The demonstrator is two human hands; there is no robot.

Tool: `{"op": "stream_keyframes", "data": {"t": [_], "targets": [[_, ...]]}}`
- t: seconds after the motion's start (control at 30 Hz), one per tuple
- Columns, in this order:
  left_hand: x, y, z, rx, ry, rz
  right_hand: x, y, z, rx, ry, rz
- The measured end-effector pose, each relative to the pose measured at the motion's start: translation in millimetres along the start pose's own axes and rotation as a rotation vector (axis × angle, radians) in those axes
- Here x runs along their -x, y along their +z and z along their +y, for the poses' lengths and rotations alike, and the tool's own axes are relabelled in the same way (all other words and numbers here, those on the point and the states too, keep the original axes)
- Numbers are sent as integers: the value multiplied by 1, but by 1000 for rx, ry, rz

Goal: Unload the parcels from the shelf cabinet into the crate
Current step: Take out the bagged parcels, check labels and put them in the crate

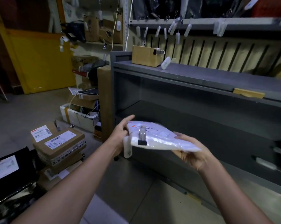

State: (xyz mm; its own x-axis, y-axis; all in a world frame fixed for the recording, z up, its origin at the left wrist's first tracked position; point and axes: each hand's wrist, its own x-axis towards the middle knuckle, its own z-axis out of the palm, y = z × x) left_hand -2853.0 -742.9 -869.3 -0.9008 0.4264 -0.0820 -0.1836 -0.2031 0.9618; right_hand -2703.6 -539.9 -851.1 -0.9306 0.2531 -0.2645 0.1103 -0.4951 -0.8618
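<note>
Fingers of the left hand [121, 132] pinched the left end, and those of the right hand [192, 153] curled beneath the right end, of the white parcel [159, 137], held flat at frame centre before the grey shelf cabinet [201, 78], long axis left-to-right, left end toward the stacked boxes [60, 143] at lower left.

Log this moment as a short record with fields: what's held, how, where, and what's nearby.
item: white plastic parcel, flat, tilted
held by: left grip at its left end; right grip under its right edge
on it: black binder clip; white tag hanging at its left edge
where: in front of the grey shelf cabinet
cabinet top: cardboard box
floor, left: stacked cardboard parcels
</note>
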Motion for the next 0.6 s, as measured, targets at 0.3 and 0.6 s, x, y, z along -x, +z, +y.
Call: {"op": "stream_keyframes", "data": {"t": [0.3, 0.6], "targets": [[9, -14, 8, 130, -216, 80, -3, 1, 2, 259, -114, -92], [9, -24, 10, 79, -84, 104, -9, 16, 18, 309, -175, 12]]}}
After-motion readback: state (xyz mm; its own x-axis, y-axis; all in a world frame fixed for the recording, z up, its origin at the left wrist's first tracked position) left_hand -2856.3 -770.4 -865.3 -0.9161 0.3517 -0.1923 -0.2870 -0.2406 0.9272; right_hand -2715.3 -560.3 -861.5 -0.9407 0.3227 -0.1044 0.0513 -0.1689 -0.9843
